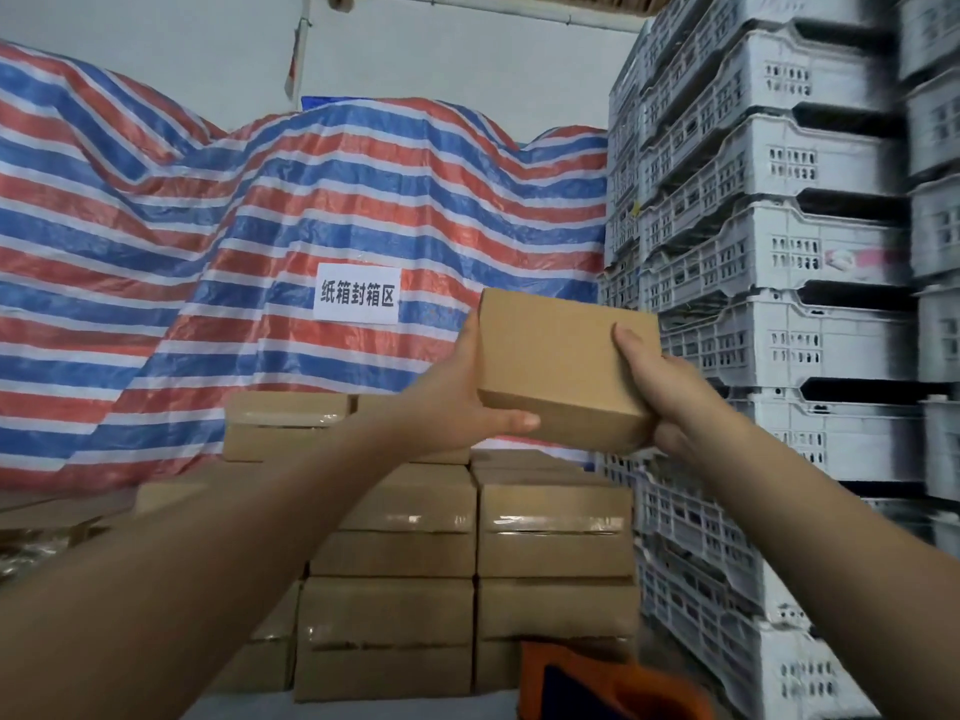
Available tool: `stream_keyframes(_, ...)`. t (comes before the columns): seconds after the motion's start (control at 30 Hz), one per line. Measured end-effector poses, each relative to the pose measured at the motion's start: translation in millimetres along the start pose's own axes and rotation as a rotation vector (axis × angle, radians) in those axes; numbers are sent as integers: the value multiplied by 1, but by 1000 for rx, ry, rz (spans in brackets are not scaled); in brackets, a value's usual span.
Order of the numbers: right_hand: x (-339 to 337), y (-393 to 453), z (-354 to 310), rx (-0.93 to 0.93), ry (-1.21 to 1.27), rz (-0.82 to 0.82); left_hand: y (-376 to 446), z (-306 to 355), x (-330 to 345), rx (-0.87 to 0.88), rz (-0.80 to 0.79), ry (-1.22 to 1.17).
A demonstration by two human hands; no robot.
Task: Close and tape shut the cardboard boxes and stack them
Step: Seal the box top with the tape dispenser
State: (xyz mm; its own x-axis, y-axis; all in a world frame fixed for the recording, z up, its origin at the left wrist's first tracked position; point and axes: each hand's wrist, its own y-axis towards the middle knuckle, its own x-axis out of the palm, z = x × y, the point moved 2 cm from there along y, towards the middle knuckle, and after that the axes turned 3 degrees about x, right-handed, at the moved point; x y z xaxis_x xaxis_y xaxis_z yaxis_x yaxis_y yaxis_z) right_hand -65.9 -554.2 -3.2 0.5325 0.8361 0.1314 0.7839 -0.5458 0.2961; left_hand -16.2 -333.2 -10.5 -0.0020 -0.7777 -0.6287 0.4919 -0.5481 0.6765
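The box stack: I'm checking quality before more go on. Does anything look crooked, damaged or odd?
Nothing stands out. The taped boxes sit in even columns. The held box, gripped by the left hand and right hand, is tilted in the air and looks undamaged; no tape shows on its visible faces.

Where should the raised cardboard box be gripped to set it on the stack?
Grip the cardboard box by its two short ends, coming in from either side, as the left hand and right hand do now. It is flat and broad, so opposed end holds probably keep it level and leave its underside free to land on the stacked boxes.
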Motion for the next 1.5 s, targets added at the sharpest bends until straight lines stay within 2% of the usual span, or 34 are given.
stream_keyframes(0.13,-2,53,7,120,-89,-86,47,-28,25,35,1,131)
stream_keyframes(0.27,0,108,24,153,-131,-175,92,-66,42,-25,22,288)
stream_keyframes(0.53,25,183,59,185,-197,-138,153,-131,56,-92,7,614)
stream_keyframes(0.77,44,207,81,250,-231,-143,165,-166,65,-115,-84,782)
stream_keyframes(0.87,48,212,98,261,-194,-159,164,-170,67,-99,-45,861)
stream_keyframes(1.0,45,214,107,235,-130,-168,165,-170,70,-168,-37,750)
stream_keyframes(1.13,41,211,111,221,-113,-182,163,-166,72,-111,-54,815)
stream_keyframes(1.23,41,205,110,214,-195,-205,157,-161,73,-72,-55,857)
stream_keyframes(1.37,39,192,96,132,-435,-86,141,-143,60,80,120,839)
stream_keyframes(1.43,39,182,86,10,-505,5,133,-130,49,132,223,775)
stream_keyframes(1.5,40,169,73,-138,-564,81,124,-116,37,132,251,744)
